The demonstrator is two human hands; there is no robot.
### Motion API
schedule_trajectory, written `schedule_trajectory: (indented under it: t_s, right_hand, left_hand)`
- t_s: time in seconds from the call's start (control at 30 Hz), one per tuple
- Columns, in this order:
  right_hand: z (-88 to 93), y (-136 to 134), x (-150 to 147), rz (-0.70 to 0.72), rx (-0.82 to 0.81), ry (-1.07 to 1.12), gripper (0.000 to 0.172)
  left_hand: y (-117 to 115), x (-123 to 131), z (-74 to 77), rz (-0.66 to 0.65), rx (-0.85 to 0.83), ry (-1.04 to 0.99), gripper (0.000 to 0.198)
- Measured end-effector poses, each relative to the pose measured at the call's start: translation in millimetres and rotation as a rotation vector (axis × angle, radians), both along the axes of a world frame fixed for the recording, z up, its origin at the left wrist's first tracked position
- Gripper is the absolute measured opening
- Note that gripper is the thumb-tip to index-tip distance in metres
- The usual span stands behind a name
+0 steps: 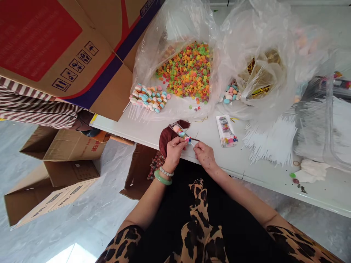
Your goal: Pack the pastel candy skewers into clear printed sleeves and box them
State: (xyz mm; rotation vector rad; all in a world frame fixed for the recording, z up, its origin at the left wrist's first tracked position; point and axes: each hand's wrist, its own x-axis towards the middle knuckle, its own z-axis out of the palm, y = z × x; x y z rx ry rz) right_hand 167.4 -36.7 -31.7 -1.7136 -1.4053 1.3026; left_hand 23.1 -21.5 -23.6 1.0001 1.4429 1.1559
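My left hand (pixel 175 149), with a green bangle and a beaded bracelet at the wrist, pinches the lower end of a clear candy packet (pixel 177 129). Pastel candy shows through the packet's printed wrap. Just to the right, my right hand (pixel 204 154) has its fingers closed on a thin white stick (pixel 192 144) at the packet's bottom end. Both hands are at the table's near edge. A dark brown cloth (pixel 165 138) lies under and beside the packet and my left hand. Another flat printed packet (pixel 226 130) rests on the table to the right.
Plastic bags hold colourful ring candies (pixel 189 73) and gold ties (pixel 257 89). Candy sticks (pixel 149 98) lie at left, white sticks (pixel 271 138) at right. A big carton (pixel 109 87) stands at left; open boxes (pixel 71 146) are on the floor. A person in striped clothing (pixel 33 106) is behind the carton.
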Motion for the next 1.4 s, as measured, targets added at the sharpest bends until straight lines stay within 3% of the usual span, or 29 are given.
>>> schedule_trajectory:
  t_s: [0.13, 0.27, 0.37, 0.47, 0.63, 0.73, 0.83, 0.93, 1.0, 1.17, 1.3, 1.4]
  right_hand:
    - [2.7, 0.9, 3.5, 0.057, 0.052, -0.138, 0.016]
    - [1.3, 2.2, 5.8, 0.142, 0.023, -0.039, 0.015]
    - [-3.7, 4.0, 4.9, 0.102, -0.085, 0.152, 0.012]
    - [-7.1, 8.5, 2.0, 0.021, -0.179, 0.298, 0.012]
    - [-8.8, 16.0, -2.8, -0.015, -0.237, 0.384, 0.015]
    - [-14.3, 15.1, -6.6, -0.028, -0.186, 0.365, 0.017]
    - [-22.3, 12.1, -11.1, -0.059, -0.010, 0.243, 0.024]
    - [-26.4, 10.7, -14.5, -0.076, 0.102, 0.125, 0.032]
    - [-24.4, 11.2, -15.8, -0.090, 0.088, 0.180, 0.035]
    - [-7.0, 13.5, -14.2, -0.158, -0.209, 0.673, 0.033]
    - [3.9, 12.7, -7.9, -0.096, -0.423, 0.896, 0.034]
    - [5.7, 9.6, -4.3, -0.050, -0.440, 0.905, 0.030]
  left_hand:
    - [-1.1, -8.8, -4.1, -0.031, 0.020, -0.033, 0.018]
    - [0.0, -11.2, -5.8, 0.003, -0.094, -0.120, 0.016]
    - [-1.4, -8.7, -4.1, 0.001, -0.006, 0.082, 0.019]
    - [-4.9, -5.0, -1.6, -0.080, 0.116, 0.295, 0.020]
    - [-15.4, 2.7, -0.8, -0.223, 0.246, 0.541, 0.015]
    - [-22.9, 8.1, -1.2, -0.251, 0.346, 0.704, 0.016]
    - [-27.5, 11.6, 0.7, -0.249, 0.408, 0.788, 0.021]
    - [-28.8, 13.3, 2.7, -0.203, 0.409, 0.695, 0.021]
    - [-28.7, 15.1, 2.2, -0.140, 0.358, 0.537, 0.018]
    - [-28.9, 23.3, -4.1, 0.026, 0.076, 0.061, 0.018]
    - [-27.4, 23.5, -5.3, 0.006, 0.019, -0.052, 0.025]
    - [-24.4, 19.3, -4.3, 0.026, 0.024, -0.070, 0.025]
